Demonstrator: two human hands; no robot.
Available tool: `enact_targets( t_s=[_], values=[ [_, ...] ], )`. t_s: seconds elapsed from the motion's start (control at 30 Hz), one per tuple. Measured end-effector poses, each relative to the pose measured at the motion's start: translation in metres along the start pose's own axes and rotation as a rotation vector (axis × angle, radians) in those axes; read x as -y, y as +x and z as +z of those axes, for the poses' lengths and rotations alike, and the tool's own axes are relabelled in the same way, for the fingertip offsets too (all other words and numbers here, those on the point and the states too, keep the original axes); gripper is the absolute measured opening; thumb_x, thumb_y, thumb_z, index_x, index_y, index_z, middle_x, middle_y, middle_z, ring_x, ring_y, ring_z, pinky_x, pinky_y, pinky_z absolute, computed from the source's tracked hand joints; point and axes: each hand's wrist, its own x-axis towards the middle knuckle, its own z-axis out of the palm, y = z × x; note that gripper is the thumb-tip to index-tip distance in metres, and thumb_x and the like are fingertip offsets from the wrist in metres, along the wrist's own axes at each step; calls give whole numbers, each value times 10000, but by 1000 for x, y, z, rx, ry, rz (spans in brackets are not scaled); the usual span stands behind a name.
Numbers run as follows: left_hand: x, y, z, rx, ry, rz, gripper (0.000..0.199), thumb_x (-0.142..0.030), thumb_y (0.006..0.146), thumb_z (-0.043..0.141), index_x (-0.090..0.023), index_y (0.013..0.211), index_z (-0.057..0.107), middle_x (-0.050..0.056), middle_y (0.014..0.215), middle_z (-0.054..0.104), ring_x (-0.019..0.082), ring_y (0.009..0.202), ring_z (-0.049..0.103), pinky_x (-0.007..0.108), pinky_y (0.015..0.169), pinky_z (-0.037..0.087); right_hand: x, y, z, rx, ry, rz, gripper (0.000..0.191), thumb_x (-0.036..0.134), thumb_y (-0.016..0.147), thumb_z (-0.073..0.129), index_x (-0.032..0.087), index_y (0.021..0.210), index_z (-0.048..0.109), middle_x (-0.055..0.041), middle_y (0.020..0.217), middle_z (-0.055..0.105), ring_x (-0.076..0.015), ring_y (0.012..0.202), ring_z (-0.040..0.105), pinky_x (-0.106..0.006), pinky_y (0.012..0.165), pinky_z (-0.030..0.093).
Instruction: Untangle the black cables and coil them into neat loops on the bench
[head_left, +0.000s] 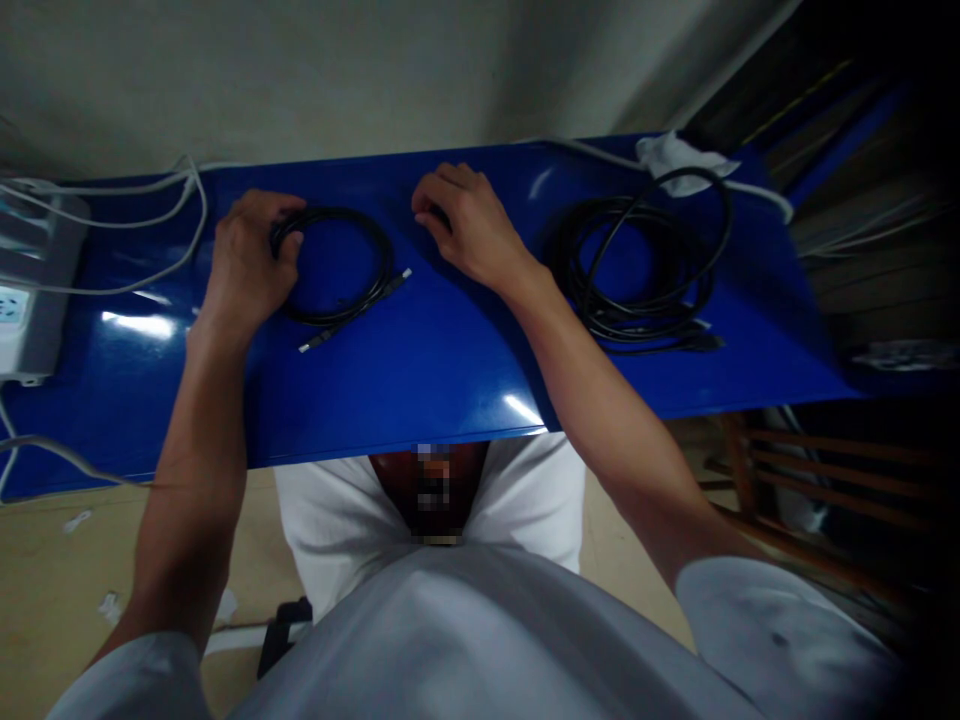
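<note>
A thin black USB cable [390,245] lies in a round coil on the blue table, its two plugs pointing out at the lower right and the bottom. My left hand [251,250] is at the coil's left side, thumb and forefinger curved around the strands there. Part of the coil is hidden by those fingers. To the right of that coil, my right hand [469,220] hovers over or rests on the table with loosely bent fingers, a gap between thumb and forefinger, and nothing visible in it. A larger coil of thick black cable [645,325] lies right of my right forearm.
The blue table [390,400] stands against a pale wall. White cords and a grey-white power strip [45,290] are at its left end. A crumpled white tissue or bag [679,160] lies at the back right. A wooden chair [825,465] stands to the right, below the table.
</note>
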Motion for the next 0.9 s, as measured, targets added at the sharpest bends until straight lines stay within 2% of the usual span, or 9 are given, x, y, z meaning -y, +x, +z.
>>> enact_targets(
  t_s=[0.13,0.23,0.37,0.57,0.9],
  values=[
    [-16,-1,-1,58,-23,72,351,-315,1039,614,-267,1364,737,91,1339,772,301,1255,723,537,1168,588,5,-2,-2,24,35,25,315,606,1108,501,348,1198,656,-115,1220,720,-368,1152,645,-532,1001,526],
    [-22,-1,0,86,-24,114,358,-260,1023,604,-256,1352,745,93,1342,773,308,1290,709,540,1196,559,7,-2,-3,26,49,27,383,667,1096,480,351,1229,651,-123,1246,714,-375,1173,642,-520,993,517],
    [-22,-1,2,104,-14,141,377,-245,1013,602,-245,1360,748,102,1352,767,318,1296,699,549,1194,551,7,-1,-2,-16,65,17,445,743,1058,471,384,1231,669,-119,1194,729,-384,1174,630,-524,975,510],
    [-22,-2,2,101,-6,141,390,-228,1003,600,-230,1361,755,115,1349,763,328,1298,700,560,1190,550,2,-1,-1,-43,49,27,463,763,1054,425,419,1230,680,-104,1095,719,-391,1095,645,-540,910,508],
    [-23,-2,1,109,-13,130,367,-293,1031,587,-273,1360,749,94,1360,767,323,1322,694,581,1214,547,2,-1,1,-95,-20,109,400,590,1130,301,383,1224,630,-122,1205,735,-393,1040,646,-533,868,498]
  ],
)
